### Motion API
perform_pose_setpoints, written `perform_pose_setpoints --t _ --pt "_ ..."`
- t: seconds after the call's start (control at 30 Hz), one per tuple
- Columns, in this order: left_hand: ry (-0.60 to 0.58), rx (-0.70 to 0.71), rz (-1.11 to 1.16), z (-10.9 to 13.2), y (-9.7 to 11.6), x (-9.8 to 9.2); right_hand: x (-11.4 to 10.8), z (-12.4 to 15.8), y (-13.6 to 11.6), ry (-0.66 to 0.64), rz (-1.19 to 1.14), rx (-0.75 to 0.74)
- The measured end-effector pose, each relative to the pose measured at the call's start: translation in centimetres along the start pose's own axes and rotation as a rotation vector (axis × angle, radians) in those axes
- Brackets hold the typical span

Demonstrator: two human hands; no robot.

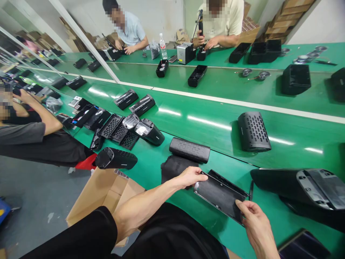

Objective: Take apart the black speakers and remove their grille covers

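Observation:
A curved black speaker cover (219, 196) is tilted in front of me above the green table, its hollow inner side facing up. My left hand (190, 177) pinches its far left corner with the thumb on top. At its right end my right hand (252, 212) grips the edge, thumb on the inner face. Another black perforated piece (229, 183) shows partly behind the cover. Beyond my left hand lies a crumpled black cloth (172, 168), and touching it is a black slotted grille (190, 149).
Large black speaker housings (285, 180) stand close on the right. To the left are a black speaker (117, 158), stacked grilles (118, 129) and an open cardboard box (107, 190) below the table edge. A speaker (253, 131) rests on the green belt (210, 108). Co-workers sit across and left.

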State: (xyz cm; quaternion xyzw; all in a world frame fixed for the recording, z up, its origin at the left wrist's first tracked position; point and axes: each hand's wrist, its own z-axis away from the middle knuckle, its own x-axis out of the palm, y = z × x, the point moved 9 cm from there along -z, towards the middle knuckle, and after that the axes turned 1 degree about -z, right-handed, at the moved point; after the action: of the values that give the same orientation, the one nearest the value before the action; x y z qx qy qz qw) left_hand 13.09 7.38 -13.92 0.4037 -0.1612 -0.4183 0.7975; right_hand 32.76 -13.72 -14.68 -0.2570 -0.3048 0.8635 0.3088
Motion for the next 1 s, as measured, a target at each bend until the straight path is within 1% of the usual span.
perform_pose_setpoints --t 0.07,0.13,0.23,0.33,0.4,0.57,0.67,0.83,1.0 --pt "-0.025 0.005 0.091 0.9 0.3 -0.3 0.7 0.9 -0.8 -0.045 -0.131 0.02" --pt "-0.029 0.021 0.201 2.0 0.9 -0.8 1.0 1.8 -1.5 -0.066 -0.202 0.035" --pt "0.014 0.077 0.358 3.5 2.3 -2.1 1.5 3.1 -2.6 -0.108 -0.297 0.054" --pt "0.066 0.174 0.394 4.9 3.7 -3.6 2.3 4.7 -3.4 -0.131 -0.37 0.116" --pt "0.067 0.211 0.423 5.5 4.1 -4.2 2.8 5.6 -4.0 -0.131 -0.362 0.135" --pt "0.023 0.172 0.613 6.4 3.5 -4.7 4.3 6.9 -4.9 -0.201 -0.353 0.096" --pt "0.028 0.175 0.628 6.8 3.3 -5.2 4.6 7.5 -5.1 -0.232 -0.337 0.085" --pt "0.06 0.208 0.607 7.6 3.4 -6.1 4.5 8.3 -5.7 -0.201 -0.318 0.089" --pt "0.096 0.237 0.614 8.3 3.7 -6.8 5.0 8.1 -6.1 -0.16 -0.294 0.067"
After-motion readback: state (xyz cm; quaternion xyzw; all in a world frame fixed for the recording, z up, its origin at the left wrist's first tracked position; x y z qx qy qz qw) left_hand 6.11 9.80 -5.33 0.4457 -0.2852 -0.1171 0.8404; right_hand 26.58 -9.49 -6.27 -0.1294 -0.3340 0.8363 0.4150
